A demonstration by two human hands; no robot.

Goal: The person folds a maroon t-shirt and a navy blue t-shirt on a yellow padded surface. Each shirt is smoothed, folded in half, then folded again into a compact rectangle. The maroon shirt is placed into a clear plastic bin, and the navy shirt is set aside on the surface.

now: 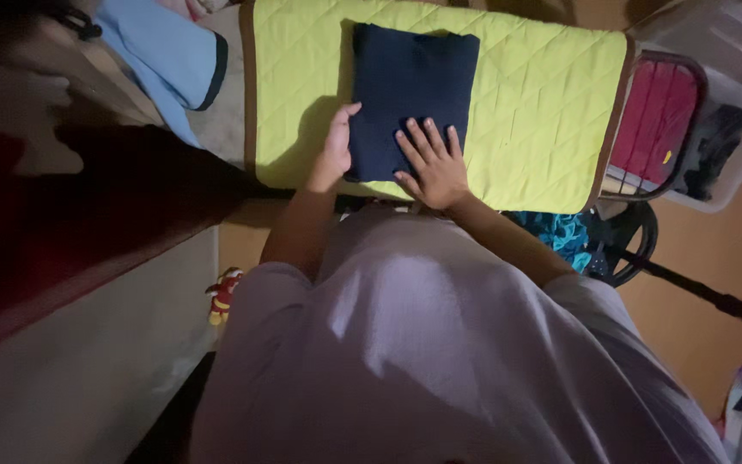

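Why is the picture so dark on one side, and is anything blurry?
Head view: light falls on the yellow-green quilted mat and both hands, left hand and right hand, on the folded dark cloth; the left side sinks into deep shadow; the pale shirt close to the lens looks soft.

lime quilted pad [543,103] with brown edging, folded navy garment [410,77] lying flat on it
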